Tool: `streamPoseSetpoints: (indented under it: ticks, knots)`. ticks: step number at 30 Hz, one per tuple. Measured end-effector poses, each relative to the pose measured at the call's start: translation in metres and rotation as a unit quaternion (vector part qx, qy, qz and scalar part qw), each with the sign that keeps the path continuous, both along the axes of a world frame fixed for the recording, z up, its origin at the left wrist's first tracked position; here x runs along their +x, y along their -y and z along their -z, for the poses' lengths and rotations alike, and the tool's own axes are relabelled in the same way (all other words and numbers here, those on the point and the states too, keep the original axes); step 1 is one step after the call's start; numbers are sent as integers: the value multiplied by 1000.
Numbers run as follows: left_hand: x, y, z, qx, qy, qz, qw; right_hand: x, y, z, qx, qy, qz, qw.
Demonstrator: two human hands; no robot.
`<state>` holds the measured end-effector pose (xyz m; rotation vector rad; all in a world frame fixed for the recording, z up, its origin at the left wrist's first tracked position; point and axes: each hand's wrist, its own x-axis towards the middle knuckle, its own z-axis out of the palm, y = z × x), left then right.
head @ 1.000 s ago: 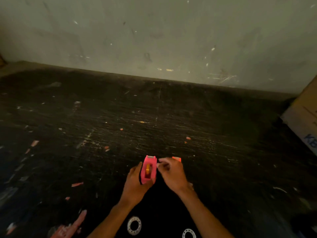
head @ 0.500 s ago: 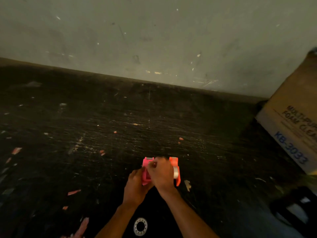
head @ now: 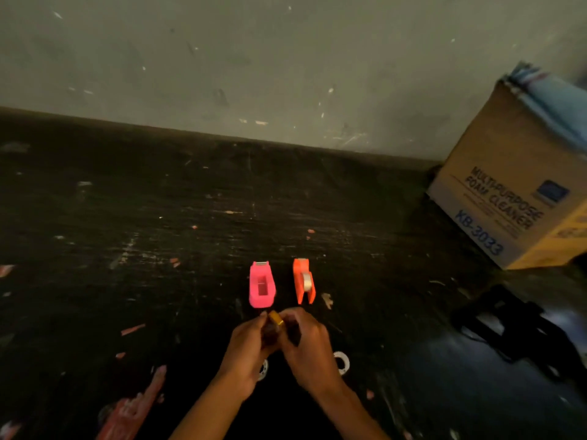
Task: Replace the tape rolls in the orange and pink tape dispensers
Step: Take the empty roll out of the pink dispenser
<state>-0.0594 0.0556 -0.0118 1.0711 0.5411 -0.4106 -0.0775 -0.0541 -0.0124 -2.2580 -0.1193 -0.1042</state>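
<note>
Pink dispenser (head: 261, 285) sits at frame centre with its slot empty, orange dispenser (head: 303, 281) just right of it holding a clear roll – both on the dark table (head: 127, 233). Below them, left hand (head: 246, 352) and right hand (head: 309, 347) meet, fingers pinched on a small yellowish roll (head: 275, 318).

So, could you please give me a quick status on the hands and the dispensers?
Both hands, left and right, on a small yellow roll. Pink dispenser empty; orange dispenser loaded. Nothing in the way.

I see open dark floor (head: 158, 236) left of the pink dispenser (head: 261, 285); the orange dispenser (head: 303, 281) stands just beside it, the cardboard box (head: 514, 192) far right.
</note>
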Motion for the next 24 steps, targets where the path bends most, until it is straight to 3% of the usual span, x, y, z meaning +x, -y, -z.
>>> streamPoseSetpoints:
  ticks: [5, 10, 14, 18, 24]
  knots:
    - [-15, -8, 2, 16, -12, 34, 999, -22, 4, -4, 78, 18, 49, 996]
    - [-24, -29, 6, 18, -53, -3, 998, -27, 25, 17, -110, -53, 8, 993]
    - [-34, -49, 5, -3, -10, -36, 999, -32, 20, 40, -194, -36, -72, 978]
    - [-48, -64, -3, -9, 7, -71, 997, -31, 18, 53, -244, -7, -95, 965]
    - [-49, -79, 9, -38, -24, -116, 992, -15, 13, 39, -197, -2, -101, 975]
